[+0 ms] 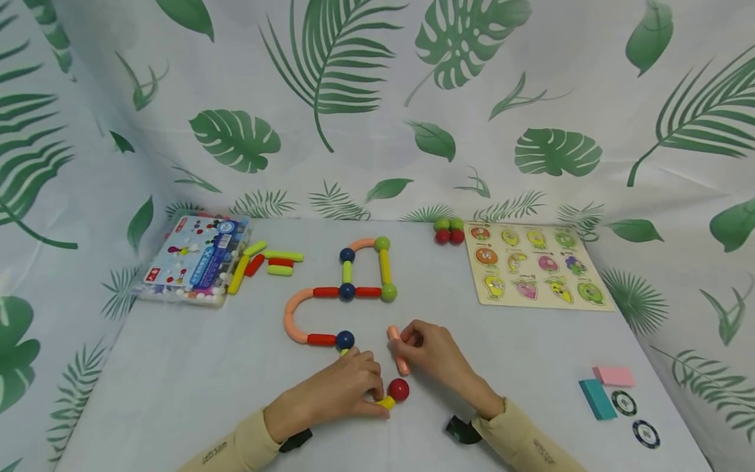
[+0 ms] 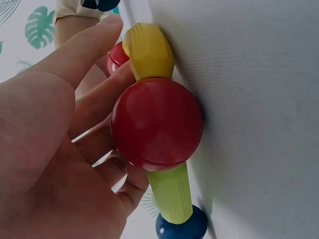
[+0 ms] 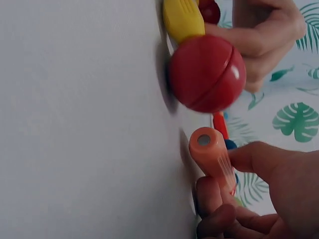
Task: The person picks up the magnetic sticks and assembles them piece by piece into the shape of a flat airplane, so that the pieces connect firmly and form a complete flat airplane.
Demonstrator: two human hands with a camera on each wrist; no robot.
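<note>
My left hand [image 1: 345, 390] pinches a yellow magnetic rod [image 1: 387, 402] between thumb and fingers. A red ball [image 1: 398, 390] sits at that rod's right end. In the left wrist view, another red ball [image 2: 157, 123] joins the yellow rod to a light green rod [image 2: 172, 194], which meets a blue ball [image 2: 182, 223]; the hand hides this red ball from the head view. Just right of there, my right hand [image 1: 438, 354] pinches a salmon curved rod [image 1: 398, 351]. Its metal-tipped end [image 3: 204, 140] faces the right wrist camera, apart from the red ball.
Joined rods and balls [image 1: 347, 292] form a figure ahead. At the left stand a boxed set [image 1: 189, 255] and several loose rods [image 1: 280, 263]. Green and red balls [image 1: 449, 231] lie beside a fruit puzzle board [image 1: 537, 265]. Blocks [image 1: 598, 399] and chips [image 1: 645, 434] lie right.
</note>
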